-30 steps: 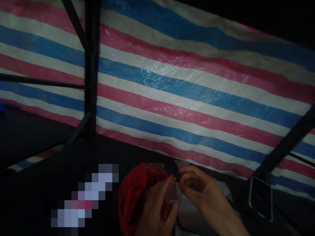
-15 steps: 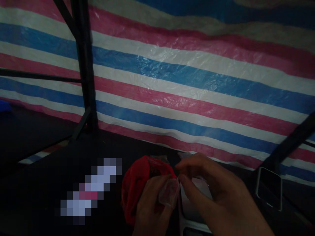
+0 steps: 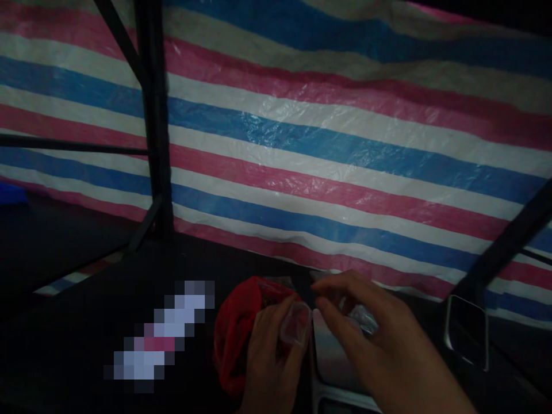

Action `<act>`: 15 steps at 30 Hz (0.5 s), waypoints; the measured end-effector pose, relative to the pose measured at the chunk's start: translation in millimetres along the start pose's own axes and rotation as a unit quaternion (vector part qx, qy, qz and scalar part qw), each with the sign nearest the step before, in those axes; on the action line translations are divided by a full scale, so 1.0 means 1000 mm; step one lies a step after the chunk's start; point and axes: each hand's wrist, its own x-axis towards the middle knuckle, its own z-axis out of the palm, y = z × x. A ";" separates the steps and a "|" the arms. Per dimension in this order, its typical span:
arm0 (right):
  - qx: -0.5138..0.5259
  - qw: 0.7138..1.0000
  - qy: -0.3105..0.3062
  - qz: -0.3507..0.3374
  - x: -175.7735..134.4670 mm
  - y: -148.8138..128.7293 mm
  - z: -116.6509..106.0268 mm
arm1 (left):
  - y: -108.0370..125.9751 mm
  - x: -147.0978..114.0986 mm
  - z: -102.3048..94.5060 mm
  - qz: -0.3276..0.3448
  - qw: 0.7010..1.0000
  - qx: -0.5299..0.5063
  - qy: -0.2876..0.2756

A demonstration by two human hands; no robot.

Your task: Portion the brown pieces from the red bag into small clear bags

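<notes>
My left hand grips a small clear plastic bag between thumb and fingers, its mouth held wide. Just to the right, my right hand hovers with thumb and forefinger curved and a gap between them. Nothing can be made out in that gap. Under my right hand sits a flat device with a silver plate and a dark display window, like a small digital scale. A crumpled piece of clear plastic shows behind my right fingers. Beside my left hand lies a red plastic bag, its contents too dark to tell.
A phone-like device with a dark face rests at the right. On the black tabletop at left lies a blurred-out pale strip. Dark metal posts stand before a striped plastic sheet.
The small clear bag has tipped so that its mouth faces me more and looks rounder. My right fingertips have moved slightly away from it. The view has shifted a little.
</notes>
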 end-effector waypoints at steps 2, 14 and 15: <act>-0.009 0.997 -0.046 0.057 0.001 0.014 0.018 | -0.001 0.001 0.000 0.036 0.999 0.027 0.005; 0.102 0.976 -0.107 0.162 -0.003 0.060 -0.008 | -0.027 -0.003 -0.006 0.257 0.951 0.134 -0.111; 0.089 0.979 -0.088 0.164 -0.003 0.070 -0.016 | -0.028 -0.003 -0.008 0.234 0.958 0.127 -0.107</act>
